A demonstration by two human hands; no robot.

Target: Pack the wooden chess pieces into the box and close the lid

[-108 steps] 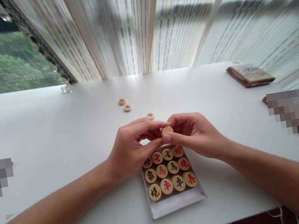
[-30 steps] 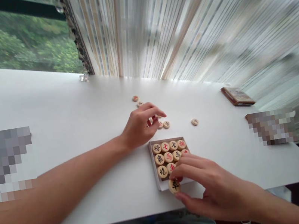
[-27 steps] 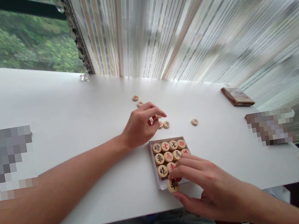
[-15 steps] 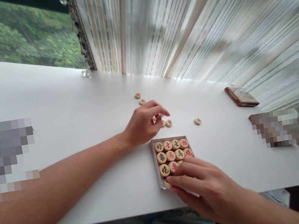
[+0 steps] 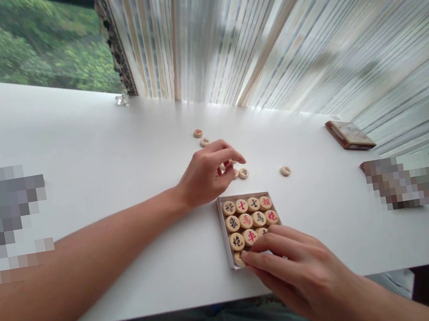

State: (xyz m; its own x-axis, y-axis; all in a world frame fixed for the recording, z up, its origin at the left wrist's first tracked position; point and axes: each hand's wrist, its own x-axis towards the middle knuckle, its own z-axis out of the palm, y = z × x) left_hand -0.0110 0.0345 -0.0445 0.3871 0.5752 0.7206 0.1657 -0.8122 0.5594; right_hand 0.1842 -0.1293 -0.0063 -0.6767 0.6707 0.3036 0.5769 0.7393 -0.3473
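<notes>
A shallow box point(image 5: 225, 234) near the table's front edge holds rows of round Chinese chess pieces point(image 5: 247, 221) with red or black characters. My right hand point(image 5: 302, 266) reaches over its front right part and hides some of it. Its fingertips close on a chess piece point(image 5: 239, 258) in the box's front left corner. Behind the box, my left hand point(image 5: 211, 174) hovers with fingers curved and a gap between thumb and forefinger. Loose pieces lie by its fingertips, one being a black-marked piece point(image 5: 243, 173); others there are partly hidden.
Beyond my left hand lie a red-marked piece point(image 5: 198, 133) and a black-marked piece point(image 5: 205, 142). Another piece point(image 5: 285, 171) sits apart on the right. A brown box point(image 5: 351, 134) rests at the table's right edge, and a small clear ornament point(image 5: 122, 99) stands by the curtain point(image 5: 195, 38).
My right fingertips have drawn back slightly, so more of the corner piece and of its row shows. My left hand keeps nearly the same pose. The view has shifted a little.
</notes>
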